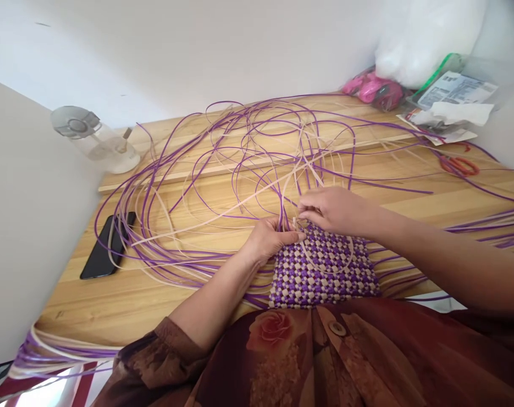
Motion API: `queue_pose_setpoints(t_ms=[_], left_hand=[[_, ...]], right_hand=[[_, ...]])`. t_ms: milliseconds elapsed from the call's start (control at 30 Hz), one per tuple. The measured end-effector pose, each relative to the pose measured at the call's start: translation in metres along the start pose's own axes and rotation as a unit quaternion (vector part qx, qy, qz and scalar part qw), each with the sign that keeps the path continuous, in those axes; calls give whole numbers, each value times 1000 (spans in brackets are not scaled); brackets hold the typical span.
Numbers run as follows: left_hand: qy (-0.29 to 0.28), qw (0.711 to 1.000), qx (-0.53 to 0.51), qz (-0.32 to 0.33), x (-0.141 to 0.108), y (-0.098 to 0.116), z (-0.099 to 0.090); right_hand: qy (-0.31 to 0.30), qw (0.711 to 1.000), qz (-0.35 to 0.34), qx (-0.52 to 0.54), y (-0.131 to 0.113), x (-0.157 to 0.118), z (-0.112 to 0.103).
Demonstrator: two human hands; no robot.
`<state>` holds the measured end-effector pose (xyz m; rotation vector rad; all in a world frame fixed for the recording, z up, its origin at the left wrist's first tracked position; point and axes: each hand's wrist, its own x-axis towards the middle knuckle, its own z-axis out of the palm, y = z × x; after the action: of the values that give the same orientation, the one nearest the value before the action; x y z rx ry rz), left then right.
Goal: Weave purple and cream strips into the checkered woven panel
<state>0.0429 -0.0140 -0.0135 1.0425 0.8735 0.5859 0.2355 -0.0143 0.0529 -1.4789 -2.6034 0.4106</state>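
A woven panel point(325, 271) in purple and beige checks lies at the table's front edge, against my shirt. My left hand point(274, 237) pinches its upper left corner, thumb on top and fingers behind. Just above the panel's top edge, my right hand point(331, 209) is closed with fingertips pinched together, seemingly on a beige strip whose end is hidden by the fingers. A beige strip point(325, 272) loops down over the panel's face. Long loose purple and beige strips point(223, 215) fan out from the panel's edges in wide curls.
A black phone point(100, 254) lies at left under some strips. Behind it stands a clear jug point(108, 147) with a grey lid. At right are orange-handled scissors point(462, 165), papers point(458, 93), a pink bagged item point(373, 87) and a white bag point(426, 39). Walls border the table.
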Motion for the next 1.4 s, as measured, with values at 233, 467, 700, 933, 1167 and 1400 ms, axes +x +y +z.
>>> queue_pose_setpoints(t_ms=[233,467,700,933,1167,1400], left_hand=[[28,999,-8,40,2,-3,0],[45,999,-8,4,3,-5,2],[35,994,-83,-68,1,-3,9],[34,999,-3,23,-2,-9,9],[25,1000,-1,13,2,-14,6],[17,1000,-5,7,-2,-7,7]], right_hand=[[-109,994,14,19,-18,-26,-4],[21,984,127,122,-29,-30,20],[54,935,187,296,-22,-27,42],[52,930,195,308,-18,-27,47],[38,949,153,273,-11,-40,40],[96,969,100,205,-4,-47,32]])
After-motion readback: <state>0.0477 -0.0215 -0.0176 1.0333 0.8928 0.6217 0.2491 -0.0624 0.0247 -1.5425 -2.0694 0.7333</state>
